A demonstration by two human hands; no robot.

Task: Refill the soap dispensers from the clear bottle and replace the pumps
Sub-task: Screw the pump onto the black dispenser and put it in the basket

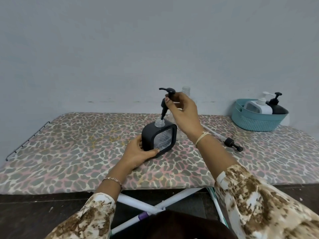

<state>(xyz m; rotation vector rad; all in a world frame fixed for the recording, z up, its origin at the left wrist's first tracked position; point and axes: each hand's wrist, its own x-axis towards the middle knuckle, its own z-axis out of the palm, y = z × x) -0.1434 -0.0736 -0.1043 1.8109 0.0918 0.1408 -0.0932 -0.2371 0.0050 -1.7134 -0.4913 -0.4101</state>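
the left hand [138, 152] grips the black rounded-square soap dispenser with a clear ribbed window [150, 135], with the thumb across the window's lower edge and the fingers curled behind its left side. the dispenser stands upright near the middle of the leopard-print padded board [69, 152], its clear threaded neck [159, 122] uncovered. the right hand [183, 114] pinches a black pump head [164, 104] above the dispenser. the pump is tilted, so its dark stem slants down with the tip at the rim of the open neck. the clear plastic bottle [186, 89] stands behind the right hand, mostly hidden, with only its threaded top plain. to the right on the board lies a second black pump with a long clear tube [231, 143], apart from both hands. at the far right a teal plastic basket [255, 123] holds a white pump dispenser [259, 106] and a black pump dispenser [277, 107]
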